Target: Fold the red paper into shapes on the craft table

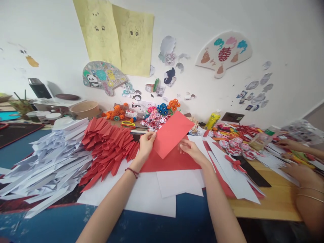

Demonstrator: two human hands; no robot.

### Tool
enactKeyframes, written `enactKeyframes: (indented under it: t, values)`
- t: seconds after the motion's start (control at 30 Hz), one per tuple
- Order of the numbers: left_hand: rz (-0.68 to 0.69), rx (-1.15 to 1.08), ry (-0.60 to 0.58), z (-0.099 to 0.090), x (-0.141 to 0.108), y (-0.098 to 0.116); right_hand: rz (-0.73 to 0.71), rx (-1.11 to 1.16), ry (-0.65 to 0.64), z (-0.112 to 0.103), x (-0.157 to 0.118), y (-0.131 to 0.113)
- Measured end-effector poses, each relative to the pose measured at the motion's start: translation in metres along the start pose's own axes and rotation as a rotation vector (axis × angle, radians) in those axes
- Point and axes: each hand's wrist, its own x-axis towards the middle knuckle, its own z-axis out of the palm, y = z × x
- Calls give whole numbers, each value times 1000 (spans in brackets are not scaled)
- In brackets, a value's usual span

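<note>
My left hand (pixel 146 144) pinches the left edge of a rectangular piece of red paper (pixel 174 133), tilted up in front of me. Just beyond the paper's lower right edge is my right hand (pixel 192 152), its fingers loosely bent and apart, with nothing seen in them. Beneath both hands lies a larger red sheet (pixel 164 164). White paper sheets (pixel 152 199) stick out from under it toward me. Left of my left hand, many folded red paper pieces (pixel 108 148) are heaped beside a big pile of folded white paper pieces (pixel 55 162).
Behind the red sheet are colourful craft flowers (pixel 154 116) and yellow-handled scissors (pixel 128 124). A yellow bottle (pixel 213 119) stands near the wall. On the right, paper strips (pixel 235 168) lie near another person's hands (pixel 301 173). A round container (pixel 84 109) sits back left.
</note>
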Motion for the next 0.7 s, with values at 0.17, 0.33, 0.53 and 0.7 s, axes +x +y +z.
enactKeyframes:
  t: [0.17,0.33,0.53,0.7]
  values:
    - [-222,-315,-178,11,-10,2,-88,106,-38,8,0,-4]
    - [-323,-400,-286,17,-18,6,-118,117,19,13,2,1]
    - [-355,-427,-284,22,-20,7,-179,193,13,14,0,1]
    - [-367,-415,-267,22,-20,7,-154,205,91,15,1,2]
